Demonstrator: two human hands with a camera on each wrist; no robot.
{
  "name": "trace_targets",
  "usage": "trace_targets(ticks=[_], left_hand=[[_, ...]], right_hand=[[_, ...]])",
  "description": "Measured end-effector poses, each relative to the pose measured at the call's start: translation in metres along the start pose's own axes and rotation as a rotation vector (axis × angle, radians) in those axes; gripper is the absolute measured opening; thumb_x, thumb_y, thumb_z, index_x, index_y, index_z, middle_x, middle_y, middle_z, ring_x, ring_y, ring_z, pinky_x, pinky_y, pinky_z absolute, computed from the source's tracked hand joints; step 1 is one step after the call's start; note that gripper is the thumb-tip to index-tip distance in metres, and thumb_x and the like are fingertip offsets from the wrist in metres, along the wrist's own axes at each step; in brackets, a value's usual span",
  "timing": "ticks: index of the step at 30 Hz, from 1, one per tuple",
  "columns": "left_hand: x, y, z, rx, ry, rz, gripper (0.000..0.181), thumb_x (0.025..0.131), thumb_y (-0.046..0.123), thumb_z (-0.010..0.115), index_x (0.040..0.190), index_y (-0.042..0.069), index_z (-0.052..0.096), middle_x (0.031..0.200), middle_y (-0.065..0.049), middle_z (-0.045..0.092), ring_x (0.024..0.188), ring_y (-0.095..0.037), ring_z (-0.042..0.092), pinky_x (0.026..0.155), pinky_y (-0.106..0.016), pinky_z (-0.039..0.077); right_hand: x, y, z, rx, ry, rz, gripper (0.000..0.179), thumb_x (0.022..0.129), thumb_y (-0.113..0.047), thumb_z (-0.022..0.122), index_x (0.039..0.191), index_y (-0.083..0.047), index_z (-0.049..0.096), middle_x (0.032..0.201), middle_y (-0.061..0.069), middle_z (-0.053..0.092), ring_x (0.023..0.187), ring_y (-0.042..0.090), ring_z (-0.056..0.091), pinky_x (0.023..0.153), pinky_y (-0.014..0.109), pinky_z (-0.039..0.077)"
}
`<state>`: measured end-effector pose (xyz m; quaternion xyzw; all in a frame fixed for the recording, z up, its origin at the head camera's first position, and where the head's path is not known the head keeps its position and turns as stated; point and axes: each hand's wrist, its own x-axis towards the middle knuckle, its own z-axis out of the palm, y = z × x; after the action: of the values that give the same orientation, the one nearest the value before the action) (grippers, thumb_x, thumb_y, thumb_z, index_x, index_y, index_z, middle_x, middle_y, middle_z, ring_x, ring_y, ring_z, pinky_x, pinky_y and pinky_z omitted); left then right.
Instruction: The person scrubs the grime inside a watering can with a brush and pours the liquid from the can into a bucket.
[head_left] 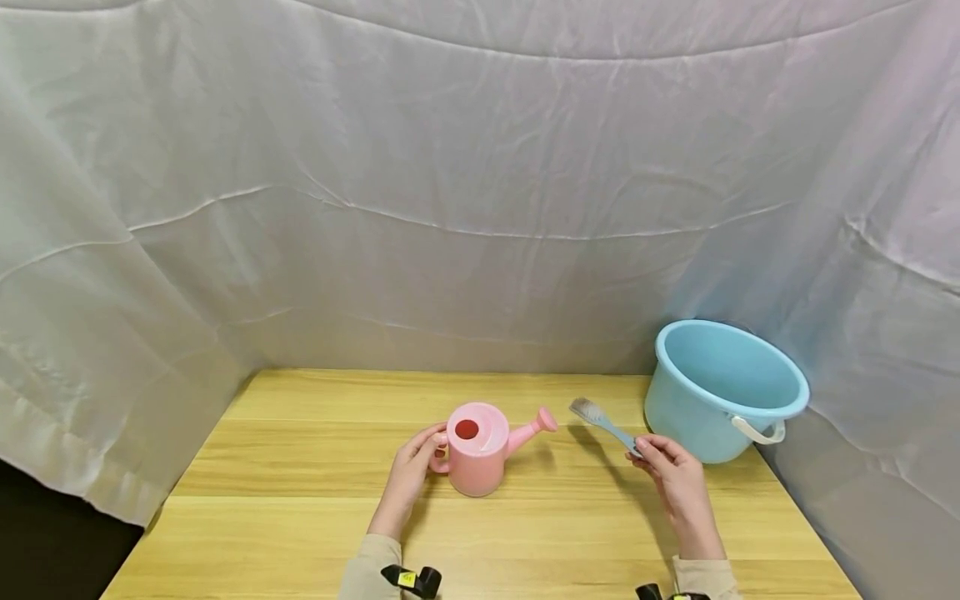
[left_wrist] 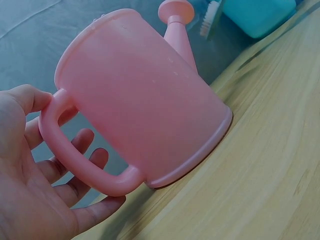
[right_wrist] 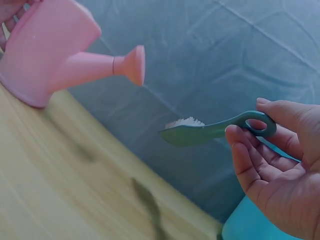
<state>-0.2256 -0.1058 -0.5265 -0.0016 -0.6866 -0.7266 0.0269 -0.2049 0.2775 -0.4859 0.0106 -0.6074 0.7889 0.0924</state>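
Note:
A pink watering can [head_left: 477, 467] stands upright on the table, its spout pointing right. My left hand [head_left: 411, 475] pinches the top of its handle [left_wrist: 75, 165] between thumb and forefinger; the other fingers lie loosely behind the handle in the left wrist view. My right hand [head_left: 675, 479] holds a blue-green scrub brush [head_left: 617, 432] by the looped end of its handle, above the table. In the right wrist view the brush's white bristles [right_wrist: 185, 122] face up, and its head is apart from the watering can's spout [right_wrist: 90, 69].
A light blue bucket [head_left: 693, 425] with a white handle [head_left: 757, 432] stands at the table's back right, just beyond my right hand. Grey cloth [head_left: 480, 275] hangs behind and at both sides of the wooden table [head_left: 300, 533].

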Motion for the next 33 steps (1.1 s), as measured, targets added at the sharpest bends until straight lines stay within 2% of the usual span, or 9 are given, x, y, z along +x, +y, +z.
trace_targets(ticks=[5, 10, 18, 25, 33], left_hand=[[-0.001, 0.0, 0.0, -0.009, -0.003, -0.006, 0.039, 0.098, 0.027, 0.057, 0.13, 0.005, 0.061, 0.104, -0.017, 0.065, 0.094, -0.023, 0.06, 0.085, -0.033, 0.057], [-0.001, 0.001, 0.0, -0.007, -0.007, -0.014, 0.041, 0.098, 0.029, 0.057, 0.131, 0.006, 0.06, 0.103, -0.013, 0.064, 0.095, -0.024, 0.06, 0.086, -0.034, 0.057], [0.0, 0.0, 0.0, -0.003, -0.015, -0.014, 0.041, 0.099, 0.03, 0.056, 0.131, 0.005, 0.06, 0.105, -0.012, 0.062, 0.094, -0.023, 0.06, 0.086, -0.033, 0.057], [0.0, 0.001, 0.0, -0.007, -0.018, -0.013, 0.04, 0.099, 0.029, 0.056, 0.131, 0.005, 0.06, 0.107, -0.015, 0.061, 0.091, -0.023, 0.061, 0.085, -0.031, 0.057], [-0.001, 0.001, 0.0, -0.006, -0.013, -0.009, 0.041, 0.099, 0.03, 0.056, 0.131, 0.005, 0.06, 0.11, -0.02, 0.06, 0.093, -0.021, 0.06, 0.084, -0.03, 0.057]], right_hand=[[-0.002, -0.011, 0.007, 0.007, -0.001, -0.044, 0.016, 0.095, 0.0, 0.058, 0.092, -0.01, 0.071, 0.081, -0.002, 0.073, 0.075, 0.011, 0.071, 0.071, 0.021, 0.059], [-0.005, -0.019, 0.013, 0.0, -0.016, -0.128, 0.018, 0.094, 0.005, 0.056, 0.095, -0.006, 0.07, 0.082, 0.0, 0.073, 0.075, 0.011, 0.07, 0.071, 0.022, 0.058], [-0.014, -0.034, 0.025, 0.024, -0.09, -0.253, 0.019, 0.094, 0.011, 0.051, 0.102, 0.003, 0.066, 0.085, 0.003, 0.072, 0.079, 0.013, 0.071, 0.075, 0.022, 0.058], [-0.022, -0.047, 0.036, -0.003, -0.139, -0.303, 0.019, 0.092, 0.013, 0.053, 0.109, 0.01, 0.061, 0.092, 0.002, 0.072, 0.083, 0.011, 0.071, 0.078, 0.021, 0.058], [-0.03, -0.056, 0.051, -0.066, -0.154, -0.349, 0.022, 0.09, 0.015, 0.056, 0.11, 0.009, 0.06, 0.093, 0.001, 0.072, 0.084, 0.011, 0.071, 0.079, 0.022, 0.059]])
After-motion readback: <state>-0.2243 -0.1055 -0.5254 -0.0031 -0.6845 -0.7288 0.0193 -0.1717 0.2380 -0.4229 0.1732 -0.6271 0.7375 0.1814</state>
